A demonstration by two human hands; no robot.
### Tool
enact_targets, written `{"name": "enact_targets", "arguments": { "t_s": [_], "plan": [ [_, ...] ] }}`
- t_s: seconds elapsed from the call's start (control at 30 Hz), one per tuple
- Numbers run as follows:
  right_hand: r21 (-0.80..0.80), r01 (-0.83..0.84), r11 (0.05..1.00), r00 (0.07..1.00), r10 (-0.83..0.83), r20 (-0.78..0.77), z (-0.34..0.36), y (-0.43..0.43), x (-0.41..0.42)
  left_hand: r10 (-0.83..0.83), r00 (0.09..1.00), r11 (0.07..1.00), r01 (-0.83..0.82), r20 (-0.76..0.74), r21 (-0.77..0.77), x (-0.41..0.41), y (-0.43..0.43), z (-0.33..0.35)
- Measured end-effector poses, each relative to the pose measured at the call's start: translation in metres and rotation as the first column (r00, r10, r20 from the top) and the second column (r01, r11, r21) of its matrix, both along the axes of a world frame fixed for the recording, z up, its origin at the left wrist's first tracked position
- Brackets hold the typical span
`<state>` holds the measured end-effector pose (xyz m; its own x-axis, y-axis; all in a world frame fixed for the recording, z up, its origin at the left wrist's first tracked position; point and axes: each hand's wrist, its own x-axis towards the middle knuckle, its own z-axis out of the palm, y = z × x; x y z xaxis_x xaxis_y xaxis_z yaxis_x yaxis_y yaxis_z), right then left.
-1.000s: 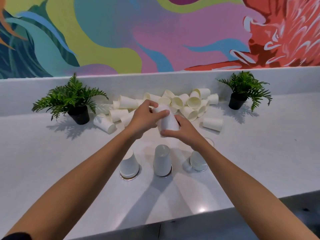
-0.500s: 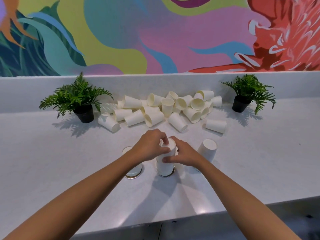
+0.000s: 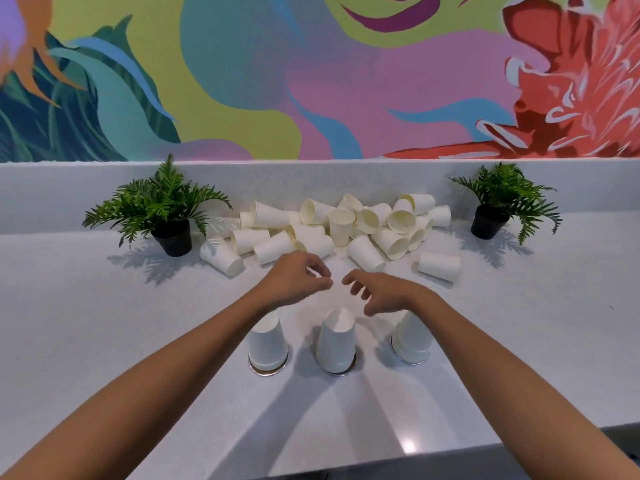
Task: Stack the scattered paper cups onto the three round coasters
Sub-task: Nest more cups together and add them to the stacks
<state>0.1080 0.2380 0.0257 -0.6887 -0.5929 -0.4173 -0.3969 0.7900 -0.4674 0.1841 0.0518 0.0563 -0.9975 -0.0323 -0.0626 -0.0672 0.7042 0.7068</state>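
Three upside-down stacks of white paper cups stand in a row on round coasters: a left stack (image 3: 267, 344), a middle stack (image 3: 336, 344) and a right stack (image 3: 413, 339). The left coaster (image 3: 268, 369) shows as a metal ring under its cups. My left hand (image 3: 297, 279) and my right hand (image 3: 377, 292) hover above and just behind the middle stack, fingers loosely curled, holding nothing. A pile of scattered cups (image 3: 332, 227) lies on its side farther back, and a single cup (image 3: 439, 266) lies apart to the right.
Two small potted ferns stand at the back, one on the left (image 3: 162, 213) and one on the right (image 3: 498, 206). A low white ledge and a colourful mural rise behind the white counter (image 3: 104, 334). The counter's front edge runs near the bottom of the view.
Both hands brought a cup down onto the middle stack, let it go, and have lifted away toward the pile. The camera view tilted slightly.
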Motion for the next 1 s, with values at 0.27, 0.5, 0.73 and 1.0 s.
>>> {"name": "enact_targets", "arguments": {
  "t_s": [0.27,0.5,0.73,1.0],
  "plan": [
    [0.046,0.185,0.982,0.972,-0.176,-0.156,-0.004,-0.008,-0.054,0.2,0.979,0.943,-0.205,-0.048,-0.261,-0.051,-0.029,-0.011],
    [0.131,0.281,0.951,0.926,-0.233,-0.296,-0.017,-0.022,-0.093,0.217,0.974,0.87,-0.163,0.065,-0.466,-0.092,-0.047,-0.025],
    [0.14,0.385,0.912,0.876,-0.314,-0.366,-0.035,-0.042,-0.129,0.171,0.971,0.831,-0.051,0.167,-0.554,-0.138,-0.051,-0.05],
    [0.226,0.357,0.907,0.921,-0.3,-0.249,-0.067,-0.059,-0.153,0.081,0.984,0.783,0.037,0.162,-0.62,-0.181,-0.036,-0.076]
  ]
}}
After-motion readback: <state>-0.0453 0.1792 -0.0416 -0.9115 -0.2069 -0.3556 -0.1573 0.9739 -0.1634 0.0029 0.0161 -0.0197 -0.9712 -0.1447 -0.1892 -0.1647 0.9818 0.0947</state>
